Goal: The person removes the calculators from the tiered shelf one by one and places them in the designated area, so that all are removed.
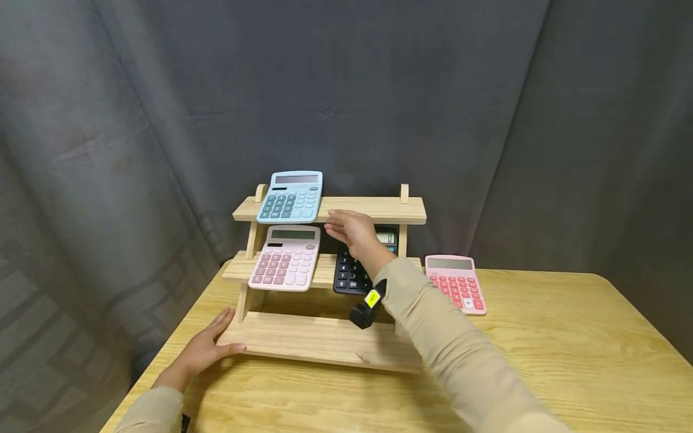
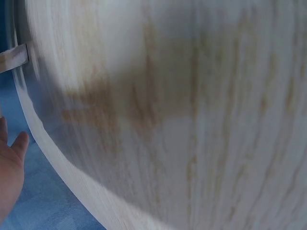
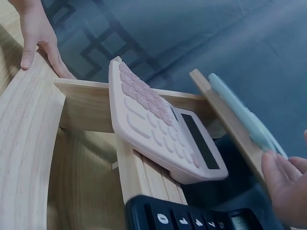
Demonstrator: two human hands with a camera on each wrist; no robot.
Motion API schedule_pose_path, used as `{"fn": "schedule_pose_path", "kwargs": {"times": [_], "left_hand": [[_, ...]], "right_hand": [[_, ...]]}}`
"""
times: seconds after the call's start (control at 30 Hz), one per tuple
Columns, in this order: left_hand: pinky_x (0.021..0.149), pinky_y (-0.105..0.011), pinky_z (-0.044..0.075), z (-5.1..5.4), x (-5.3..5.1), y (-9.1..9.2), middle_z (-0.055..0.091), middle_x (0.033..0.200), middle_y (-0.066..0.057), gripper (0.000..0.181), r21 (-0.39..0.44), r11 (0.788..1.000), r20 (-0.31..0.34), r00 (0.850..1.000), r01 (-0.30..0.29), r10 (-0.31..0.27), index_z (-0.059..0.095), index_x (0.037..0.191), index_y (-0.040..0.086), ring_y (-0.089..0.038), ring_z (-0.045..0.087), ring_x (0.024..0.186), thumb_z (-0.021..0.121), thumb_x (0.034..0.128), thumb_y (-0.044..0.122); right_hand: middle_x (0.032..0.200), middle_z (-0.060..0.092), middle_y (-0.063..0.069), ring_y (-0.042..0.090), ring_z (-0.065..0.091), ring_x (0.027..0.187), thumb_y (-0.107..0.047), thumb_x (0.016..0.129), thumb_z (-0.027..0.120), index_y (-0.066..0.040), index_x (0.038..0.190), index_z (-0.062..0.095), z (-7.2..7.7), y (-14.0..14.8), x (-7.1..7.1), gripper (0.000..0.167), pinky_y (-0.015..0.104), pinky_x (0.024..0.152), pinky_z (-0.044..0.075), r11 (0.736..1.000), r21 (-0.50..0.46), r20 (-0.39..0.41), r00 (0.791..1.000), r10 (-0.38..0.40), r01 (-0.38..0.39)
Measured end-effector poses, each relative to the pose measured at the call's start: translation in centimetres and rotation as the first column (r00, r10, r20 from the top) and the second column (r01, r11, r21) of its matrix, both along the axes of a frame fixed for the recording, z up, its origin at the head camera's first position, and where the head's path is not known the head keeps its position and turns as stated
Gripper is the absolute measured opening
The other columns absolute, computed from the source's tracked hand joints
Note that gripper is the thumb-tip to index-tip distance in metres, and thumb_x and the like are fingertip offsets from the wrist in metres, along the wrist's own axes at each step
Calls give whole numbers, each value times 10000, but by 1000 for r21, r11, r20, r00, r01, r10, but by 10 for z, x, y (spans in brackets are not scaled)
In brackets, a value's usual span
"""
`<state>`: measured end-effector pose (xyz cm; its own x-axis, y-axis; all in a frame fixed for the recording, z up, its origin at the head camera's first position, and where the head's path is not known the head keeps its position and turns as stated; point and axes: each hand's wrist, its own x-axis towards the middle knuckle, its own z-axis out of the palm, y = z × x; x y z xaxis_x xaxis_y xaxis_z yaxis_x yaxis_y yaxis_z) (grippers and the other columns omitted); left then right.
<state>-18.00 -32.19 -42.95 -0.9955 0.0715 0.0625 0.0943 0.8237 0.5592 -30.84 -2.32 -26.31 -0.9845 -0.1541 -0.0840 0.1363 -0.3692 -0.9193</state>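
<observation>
A light blue calculator (image 1: 291, 197) leans at the left of the top tier of a wooden three-tier stand (image 1: 325, 338). My right hand (image 1: 354, 233) is just right of it, fingers extended; the right wrist view shows the fingertips by the calculator's edge, and I cannot tell if they touch. Below, on the middle tier, are a pale pink calculator (image 1: 286, 258) and a black calculator (image 1: 349, 273), partly hidden by my right hand and wrist. My left hand (image 1: 203, 350) rests against the bottom tier's left end, thumb and fingers spread.
A brighter pink calculator (image 1: 456, 284) is to the right of the stand, partly hidden by my right sleeve. The stand is on a wooden table (image 1: 552, 337), with a grey curtain (image 1: 379, 90) behind. A black strap device (image 1: 368, 305) is on my right wrist.
</observation>
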Motion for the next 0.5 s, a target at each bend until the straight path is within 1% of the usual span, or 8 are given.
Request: {"fn": "schedule_pose_path", "kwargs": {"times": [0.1, 0.2, 0.3, 0.33, 0.4, 0.5], "left_hand": [[913, -577, 208, -2, -1, 2, 160, 1395, -201, 912, 6, 1000, 7, 1000, -1, 1, 234, 1355, 5, -416, 166, 1228, 660, 688, 457], [916, -572, 211, -3, -2, 3, 158, 1399, -191, 917, 7, 1000, 10, 1000, -1, 1, 233, 1358, 15, -408, 168, 1231, 654, 686, 474], [913, -573, 215, -3, -2, 3, 165, 1396, -192, 912, 7, 1000, 1, 1000, -12, 12, 240, 1356, 13, -412, 179, 1226, 662, 684, 461], [912, -573, 217, -2, -1, 2, 167, 1395, -195, 909, 7, 1000, -2, 1000, -15, 15, 241, 1355, 11, -416, 183, 1223, 665, 684, 454], [909, -574, 221, -1, 0, 1, 170, 1392, -200, 901, 5, 1000, -9, 1000, -19, 19, 243, 1353, 6, -421, 190, 1218, 667, 687, 441], [908, -573, 223, 0, 2, 1, 171, 1389, -207, 889, 8, 1000, -14, 1000, -16, 16, 244, 1351, 2, -423, 196, 1214, 666, 695, 429]], "right_hand": [[1055, 545, 236, 190, 576, 750, -48, 832, 558, 75, 1119, 526, -3, -7, -4, 314, 265, 745, 471, 1000, -5, 9, 1000, -16, 16], [1018, 568, 219, 206, 581, 767, -27, 822, 560, 71, 1112, 535, -7, -15, -8, 307, 269, 744, 473, 999, -3, 2, 999, -40, 40], [935, 605, 169, 204, 594, 772, -28, 803, 585, 45, 1121, 544, -9, -25, -11, 329, 250, 714, 482, 998, 12, -16, 998, -65, 66], [892, 615, 149, 192, 599, 747, -41, 785, 612, 34, 1118, 552, -11, -28, -13, 347, 236, 682, 488, 998, 4, -39, 997, -70, 70], [858, 620, 122, 180, 602, 737, -54, 778, 626, 13, 1134, 551, -11, -34, -14, 370, 222, 663, 489, 996, 18, -50, 995, -87, 88], [875, 621, 119, 189, 603, 756, -57, 780, 624, -5, 1141, 555, -12, -42, -15, 371, 225, 672, 488, 993, 46, -46, 993, -108, 110]]}}
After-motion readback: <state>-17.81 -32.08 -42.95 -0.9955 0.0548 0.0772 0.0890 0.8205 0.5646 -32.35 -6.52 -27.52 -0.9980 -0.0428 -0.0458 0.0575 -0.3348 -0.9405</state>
